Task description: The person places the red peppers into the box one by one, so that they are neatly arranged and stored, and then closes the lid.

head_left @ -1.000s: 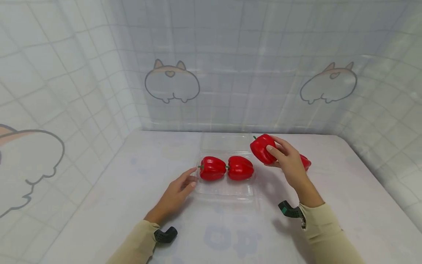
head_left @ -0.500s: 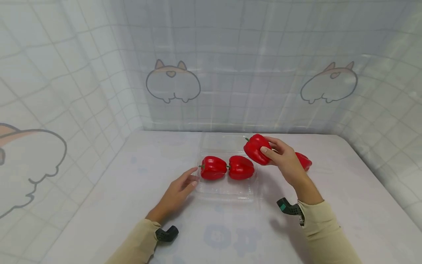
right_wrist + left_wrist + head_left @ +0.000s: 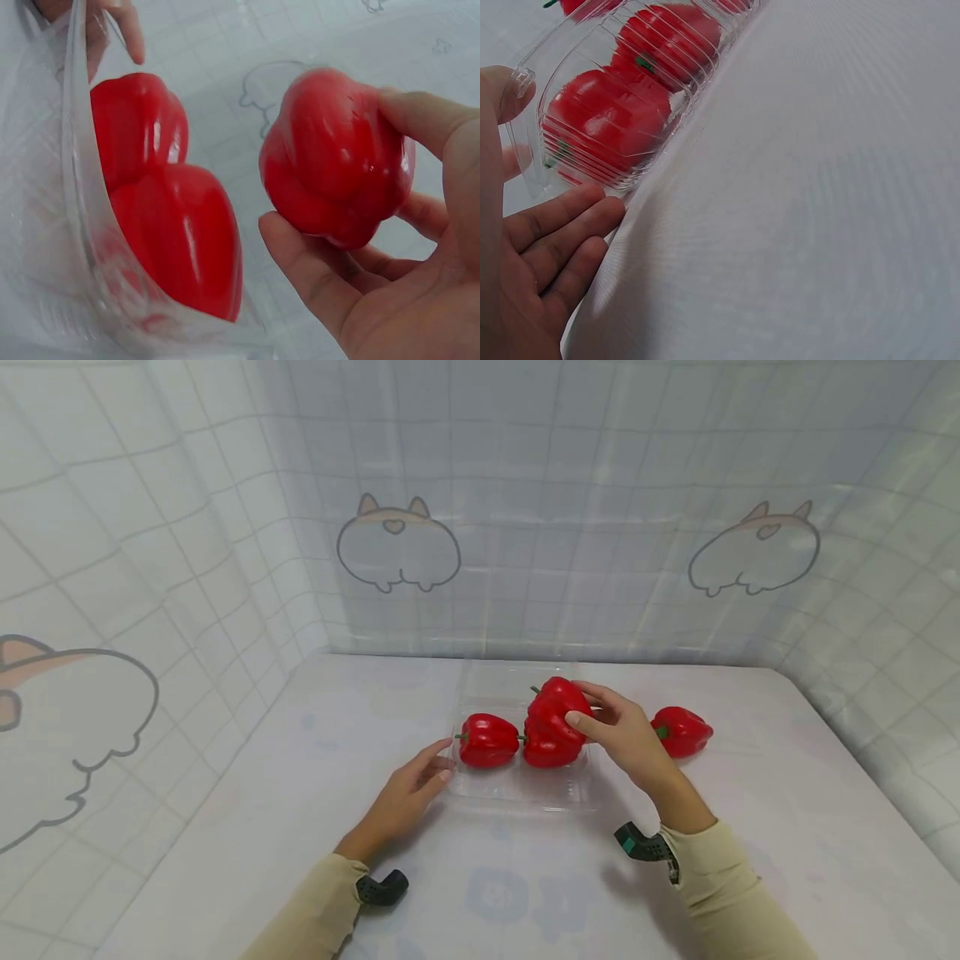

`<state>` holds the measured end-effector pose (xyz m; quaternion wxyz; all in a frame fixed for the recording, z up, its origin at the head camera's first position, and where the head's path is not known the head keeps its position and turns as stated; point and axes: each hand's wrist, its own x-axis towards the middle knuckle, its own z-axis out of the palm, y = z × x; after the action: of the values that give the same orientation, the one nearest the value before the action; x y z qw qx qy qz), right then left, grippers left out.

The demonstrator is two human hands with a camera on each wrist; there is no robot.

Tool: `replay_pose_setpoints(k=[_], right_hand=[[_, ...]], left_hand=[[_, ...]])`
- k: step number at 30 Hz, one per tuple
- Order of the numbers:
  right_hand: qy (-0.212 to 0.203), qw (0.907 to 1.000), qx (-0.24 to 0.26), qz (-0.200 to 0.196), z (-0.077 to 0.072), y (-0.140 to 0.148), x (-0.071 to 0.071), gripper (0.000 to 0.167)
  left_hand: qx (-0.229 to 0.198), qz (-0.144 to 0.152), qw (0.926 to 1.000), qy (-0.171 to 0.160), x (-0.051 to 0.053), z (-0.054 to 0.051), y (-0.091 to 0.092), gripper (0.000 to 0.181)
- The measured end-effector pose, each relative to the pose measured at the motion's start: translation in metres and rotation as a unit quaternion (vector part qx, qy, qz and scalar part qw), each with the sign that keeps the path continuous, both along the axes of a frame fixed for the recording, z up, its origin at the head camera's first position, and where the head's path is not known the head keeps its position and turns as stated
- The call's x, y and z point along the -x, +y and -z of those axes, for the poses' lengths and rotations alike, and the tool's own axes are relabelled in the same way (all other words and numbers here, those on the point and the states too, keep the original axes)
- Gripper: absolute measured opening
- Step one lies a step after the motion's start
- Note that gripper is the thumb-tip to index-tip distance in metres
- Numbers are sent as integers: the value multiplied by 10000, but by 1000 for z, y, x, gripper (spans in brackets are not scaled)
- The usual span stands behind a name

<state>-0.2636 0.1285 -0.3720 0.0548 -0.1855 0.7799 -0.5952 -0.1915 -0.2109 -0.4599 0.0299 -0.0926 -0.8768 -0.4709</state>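
Observation:
My right hand (image 3: 626,735) grips a red bell pepper (image 3: 558,702) between thumb and fingers, its green stem pointing up and left. In the head view this pepper overlaps the right one in a clear plastic clamshell box (image 3: 480,787); the right wrist view shows it apart from the box's peppers. Two bell peppers lie inside in a row, the left one (image 3: 487,741) and the right one (image 3: 184,240). My left hand (image 3: 408,789) touches the box's left end. The left wrist view shows its thumb at the rim and its other fingers (image 3: 570,247) fairly straight beside the wall.
Another red bell pepper (image 3: 682,732) lies on the white-covered table (image 3: 337,710), to the right of my right hand. The box's clear lid (image 3: 517,677) is folded back behind it. Cloth walls (image 3: 570,510) with a grid and animal drawings stand at the back and sides.
My right hand has moved left with its pepper, from the box's right side to over the right pepper. The loose pepper on the table is now fully visible. My left hand stays put.

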Motion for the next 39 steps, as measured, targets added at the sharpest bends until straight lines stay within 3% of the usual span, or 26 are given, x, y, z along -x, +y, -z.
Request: replay_pose_setpoints(k=[10,19,39], right_hand=[[-7,9993,-216,-321,-2,-9,-8,68],[147,9990,-307,-307,-1,-13,-12,70],[409,9944,-497,-837,8,-34,-22,59]], left_hand=[[-13,45,10000,79,2,-2,2,52],[-33,90,9999,92,3,-1,3,52],[24,48,9999,137,0,0,0,53]])
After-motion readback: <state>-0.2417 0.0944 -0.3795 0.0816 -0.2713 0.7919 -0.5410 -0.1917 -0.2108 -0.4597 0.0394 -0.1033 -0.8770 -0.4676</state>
